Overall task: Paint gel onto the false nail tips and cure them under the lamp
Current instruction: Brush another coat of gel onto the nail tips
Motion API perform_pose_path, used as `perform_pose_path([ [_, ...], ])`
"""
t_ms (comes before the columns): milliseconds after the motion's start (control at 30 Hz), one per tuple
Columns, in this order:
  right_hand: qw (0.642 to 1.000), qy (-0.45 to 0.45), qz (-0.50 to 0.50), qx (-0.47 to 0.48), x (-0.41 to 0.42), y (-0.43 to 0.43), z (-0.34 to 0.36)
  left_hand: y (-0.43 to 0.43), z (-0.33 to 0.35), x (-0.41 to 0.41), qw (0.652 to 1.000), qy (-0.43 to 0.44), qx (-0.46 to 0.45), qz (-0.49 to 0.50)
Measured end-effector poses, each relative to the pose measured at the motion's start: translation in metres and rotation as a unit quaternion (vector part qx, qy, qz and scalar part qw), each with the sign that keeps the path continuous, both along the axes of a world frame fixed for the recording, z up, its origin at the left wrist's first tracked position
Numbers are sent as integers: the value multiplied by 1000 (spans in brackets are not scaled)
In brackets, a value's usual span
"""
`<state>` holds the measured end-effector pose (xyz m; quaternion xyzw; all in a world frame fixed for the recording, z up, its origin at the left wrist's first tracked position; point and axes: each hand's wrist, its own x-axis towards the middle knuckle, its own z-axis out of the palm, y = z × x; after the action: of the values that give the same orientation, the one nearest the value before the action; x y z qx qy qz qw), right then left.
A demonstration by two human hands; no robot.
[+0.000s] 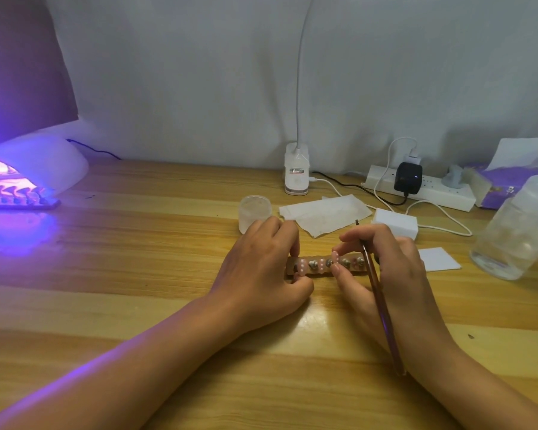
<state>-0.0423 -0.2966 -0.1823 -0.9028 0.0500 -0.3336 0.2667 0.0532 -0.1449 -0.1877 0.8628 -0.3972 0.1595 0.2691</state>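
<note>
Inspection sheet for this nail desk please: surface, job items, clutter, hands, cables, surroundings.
Surface: wooden table, purple glow at left.
Job's things: holder strip between the hands; brush; curing lamp lit far left, second strip at its opening.
Clutter: small jar, wipes, white block, white card, clear bottle, tissue pack.
Hands: left hand grips the holder strip; right hand holds the brush and pinches a nail tip.
Cables: white cable, black cable by the power strip.
Surroundings: grey wall; clip lamp at the back.
</note>
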Motion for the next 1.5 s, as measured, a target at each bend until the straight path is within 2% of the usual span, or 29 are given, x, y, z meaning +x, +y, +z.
perform_pose_path([
  [500,1000,8,3,-8,1,-3,-4,0,0,0,1000,17,-2,2],
  [967,998,21,-55,-12,3,-7,-5,0,0,1,998,51,-8,28],
  [1500,998,40,-56,-5,2,-5,-1,-1,-1,3,996,70,3,52],
])
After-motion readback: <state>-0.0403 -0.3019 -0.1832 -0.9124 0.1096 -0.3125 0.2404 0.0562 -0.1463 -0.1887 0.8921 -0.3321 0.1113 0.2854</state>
